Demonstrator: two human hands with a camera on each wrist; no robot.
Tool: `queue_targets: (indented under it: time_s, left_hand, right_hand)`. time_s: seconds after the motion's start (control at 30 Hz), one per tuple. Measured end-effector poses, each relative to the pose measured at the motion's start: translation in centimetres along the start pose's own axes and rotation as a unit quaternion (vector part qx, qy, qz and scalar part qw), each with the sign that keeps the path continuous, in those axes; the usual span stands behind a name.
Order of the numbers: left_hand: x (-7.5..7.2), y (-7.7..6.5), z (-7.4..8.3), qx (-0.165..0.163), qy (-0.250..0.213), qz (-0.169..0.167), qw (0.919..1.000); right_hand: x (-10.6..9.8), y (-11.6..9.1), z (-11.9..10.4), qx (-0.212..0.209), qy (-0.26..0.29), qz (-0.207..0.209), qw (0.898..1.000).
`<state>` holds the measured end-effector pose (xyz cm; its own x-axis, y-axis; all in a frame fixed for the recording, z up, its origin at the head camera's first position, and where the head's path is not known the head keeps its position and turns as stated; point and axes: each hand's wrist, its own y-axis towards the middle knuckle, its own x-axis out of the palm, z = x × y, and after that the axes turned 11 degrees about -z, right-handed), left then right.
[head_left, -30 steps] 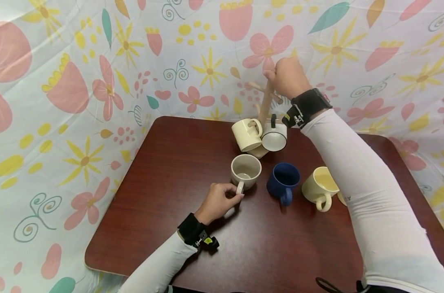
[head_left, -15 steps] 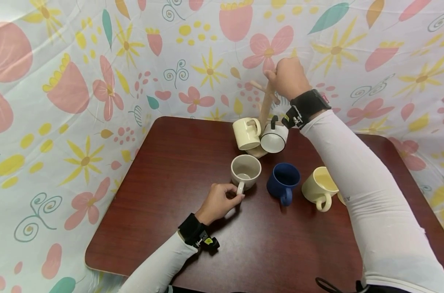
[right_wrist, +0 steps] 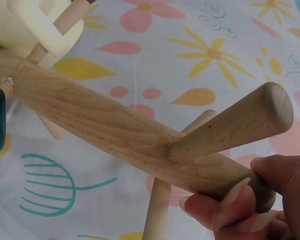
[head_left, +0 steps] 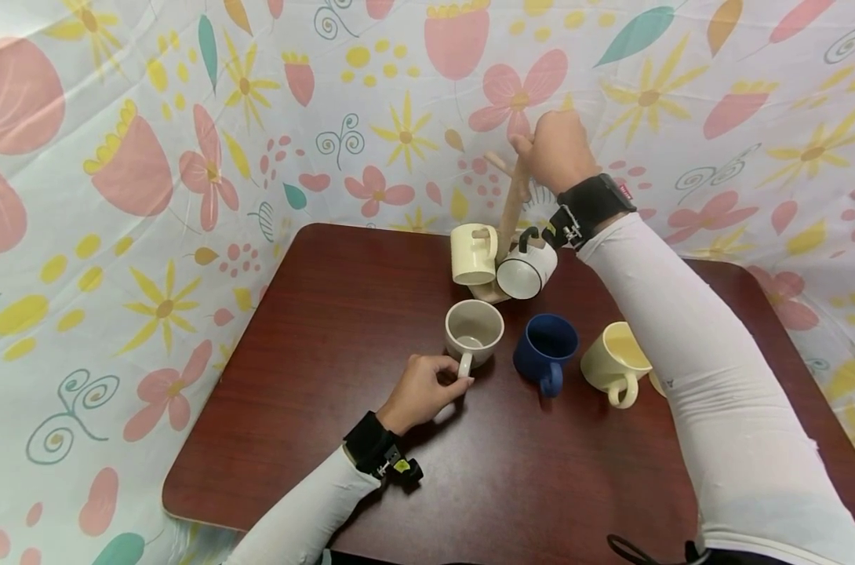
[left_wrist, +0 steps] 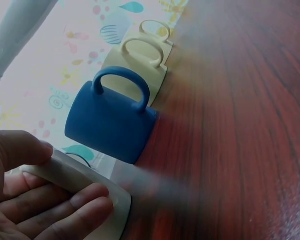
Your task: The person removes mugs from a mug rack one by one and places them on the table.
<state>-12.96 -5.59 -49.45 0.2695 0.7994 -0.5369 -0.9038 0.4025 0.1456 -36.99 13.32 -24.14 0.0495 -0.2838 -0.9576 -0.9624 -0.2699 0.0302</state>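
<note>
My left hand (head_left: 422,392) pinches the handle of a greyish-beige cup (head_left: 457,339) standing upright on the table. In the left wrist view the thumb (left_wrist: 27,150) lies on one side of that handle, fingers on the other. My right hand (head_left: 556,149) grips the top of a wooden mug tree (head_left: 512,210); the right wrist view shows thumb and fingers round its post (right_wrist: 100,115), beside bare pegs. Low on the tree hang a cream mug (head_left: 470,263) and a white mug (head_left: 536,263) with black rim and handle, both mouths tipped downward.
Right of the cup stand a blue mug (head_left: 536,362) and a pale yellow mug (head_left: 600,365), handles towards me. Another yellow mug (left_wrist: 162,42) stands beyond them, mostly hidden by my right sleeve in the head view. A flowered cloth (head_left: 371,94) hangs behind the brown table (head_left: 314,314).
The mug tree has turned a little under my right hand. The cream mug has shifted slightly right, and the white mug now faces more to the left. My left hand has hardly moved.
</note>
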Motion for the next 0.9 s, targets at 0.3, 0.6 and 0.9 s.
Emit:
queue_targets:
  time_s: [0.3,0.6,0.9]
  left_hand:
    - [0.11,-0.06,0.06,0.004,-0.008,0.0,1.0]
    - [0.17,-0.06,0.1,0.004,-0.01,-0.009,0.9999]
    - [-0.62,-0.05,0.2,0.009,0.001,-0.03,0.9995]
  right_hand:
    - [0.09,-0.19,0.07,0.02,0.002,0.02,1.0]
    - [0.24,-0.28,0.37,0.022,0.004,0.01,1.0]
    - [0.32,-0.12,0.02,-0.004,-0.013,0.028,1.0]
